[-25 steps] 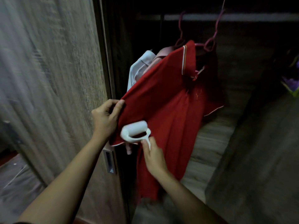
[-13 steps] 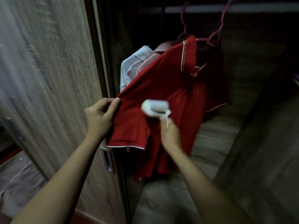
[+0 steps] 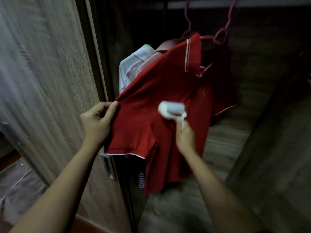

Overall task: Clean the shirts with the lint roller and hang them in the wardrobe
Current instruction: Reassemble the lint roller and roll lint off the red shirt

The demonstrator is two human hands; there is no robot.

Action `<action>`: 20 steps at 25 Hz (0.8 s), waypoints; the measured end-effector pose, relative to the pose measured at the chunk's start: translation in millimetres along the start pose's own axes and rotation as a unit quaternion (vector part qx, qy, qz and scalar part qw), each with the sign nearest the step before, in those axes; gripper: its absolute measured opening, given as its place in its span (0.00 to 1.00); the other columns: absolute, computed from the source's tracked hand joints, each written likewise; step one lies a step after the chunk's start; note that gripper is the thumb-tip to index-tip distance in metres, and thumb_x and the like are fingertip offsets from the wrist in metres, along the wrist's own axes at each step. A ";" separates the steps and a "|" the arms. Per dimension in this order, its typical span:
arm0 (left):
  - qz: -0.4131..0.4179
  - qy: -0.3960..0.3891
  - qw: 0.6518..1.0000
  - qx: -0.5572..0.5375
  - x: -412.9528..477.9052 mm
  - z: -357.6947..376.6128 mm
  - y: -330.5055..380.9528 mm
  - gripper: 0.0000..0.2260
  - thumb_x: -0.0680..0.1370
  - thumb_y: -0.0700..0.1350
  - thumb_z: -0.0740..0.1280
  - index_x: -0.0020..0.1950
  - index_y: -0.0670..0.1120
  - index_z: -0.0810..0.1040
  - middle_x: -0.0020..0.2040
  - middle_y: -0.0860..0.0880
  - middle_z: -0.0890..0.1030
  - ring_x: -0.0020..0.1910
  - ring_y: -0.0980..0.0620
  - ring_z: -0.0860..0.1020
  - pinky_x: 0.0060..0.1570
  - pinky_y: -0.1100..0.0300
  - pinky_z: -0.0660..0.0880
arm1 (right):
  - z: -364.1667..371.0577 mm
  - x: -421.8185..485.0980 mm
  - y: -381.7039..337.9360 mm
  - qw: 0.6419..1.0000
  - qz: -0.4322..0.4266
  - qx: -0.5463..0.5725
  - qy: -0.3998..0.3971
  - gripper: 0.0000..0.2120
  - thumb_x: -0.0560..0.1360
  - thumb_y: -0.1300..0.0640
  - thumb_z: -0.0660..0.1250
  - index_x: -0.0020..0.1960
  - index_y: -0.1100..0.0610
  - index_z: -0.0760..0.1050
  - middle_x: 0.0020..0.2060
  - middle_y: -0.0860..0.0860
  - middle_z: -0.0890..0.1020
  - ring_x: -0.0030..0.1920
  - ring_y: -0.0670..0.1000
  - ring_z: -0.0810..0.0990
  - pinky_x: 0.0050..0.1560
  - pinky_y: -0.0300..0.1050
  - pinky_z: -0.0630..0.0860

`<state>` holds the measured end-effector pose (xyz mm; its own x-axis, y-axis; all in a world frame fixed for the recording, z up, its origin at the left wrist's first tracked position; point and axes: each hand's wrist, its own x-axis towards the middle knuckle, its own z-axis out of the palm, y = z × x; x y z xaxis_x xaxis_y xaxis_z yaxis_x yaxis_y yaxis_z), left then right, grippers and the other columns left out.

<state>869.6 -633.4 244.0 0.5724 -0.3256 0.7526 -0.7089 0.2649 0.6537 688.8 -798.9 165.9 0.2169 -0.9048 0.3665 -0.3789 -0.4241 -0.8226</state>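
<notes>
A red polo shirt (image 3: 161,91) hangs on a pink hanger (image 3: 220,33) from the wardrobe rail (image 3: 269,3). My left hand (image 3: 97,123) pinches the edge of its left sleeve and holds the sleeve stretched out. My right hand (image 3: 185,137) grips the handle of a white lint roller (image 3: 171,109), whose roll lies against the shirt's chest just right of the sleeve. The roller and right hand are slightly blurred.
Behind the red shirt hang a white shirt (image 3: 133,68) and a pink one (image 3: 151,63); a striped garment (image 3: 141,179) shows below the sleeve. The wooden sliding door (image 3: 50,81) with a metal recessed handle (image 3: 108,167) stands at left. A wooden shelf (image 3: 223,142) lies inside.
The lint roller has travelled from the sleeve hem up and right across the sleeve onto the chest. My left hand has kept hold of the sleeve edge.
</notes>
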 end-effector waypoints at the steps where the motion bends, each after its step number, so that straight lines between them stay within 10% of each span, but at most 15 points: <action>1: -0.003 0.000 1.000 -0.001 0.1 0.2 0.9 0.03 0.75 0.44 0.69 0.43 0.46 0.81 0.32 0.68 0.80 0.31 0.69 0.76 0.35 0.74 0.71 | 20.1 -23.2 27.4 0.996 0.024 -0.036 -0.078 0.16 0.81 0.52 0.55 0.54 0.62 0.74 0.48 0.65 0.82 0.49 0.64 0.80 0.41 0.50 0.71; 5: 0.004 -0.013 1.000 0.013 0.6 -2.6 3.7 0.03 0.75 0.44 0.69 0.44 0.46 0.81 0.33 0.69 0.80 0.32 0.69 0.76 0.36 0.73 0.72 | 53.8 -96.1 100.1 0.956 0.101 -0.161 -0.225 0.19 0.80 0.48 0.54 0.59 0.61 0.74 0.54 0.63 0.81 0.54 0.62 0.79 0.50 0.49 0.72; 14: -0.022 -0.001 1.000 0.007 -0.5 -2.3 6.1 0.03 0.75 0.46 0.69 0.42 0.49 0.81 0.32 0.67 0.80 0.32 0.67 0.76 0.36 0.69 0.73 | 1.1 14.3 -13.2 0.988 -0.075 0.108 0.085 0.15 0.81 0.54 0.54 0.46 0.64 0.71 0.26 0.50 0.72 0.29 0.56 0.71 0.32 0.46 0.58; 20: -0.029 0.000 1.000 0.008 2.2 -2.6 10.7 0.06 0.75 0.42 0.69 0.39 0.52 0.79 0.31 0.67 0.80 0.30 0.68 0.75 0.34 0.74 0.71 | 78.5 -37.0 69.9 0.985 0.121 -0.057 -0.113 0.21 0.79 0.43 0.50 0.62 0.56 0.68 0.51 0.63 0.81 0.52 0.64 0.79 0.48 0.54 0.73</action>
<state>864.4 -628.9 252.8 0.6122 -0.3395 0.7141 -0.6812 0.2320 0.6943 725.0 -792.0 60.7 0.2986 -0.9531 0.0488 -0.5395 -0.2107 -0.8152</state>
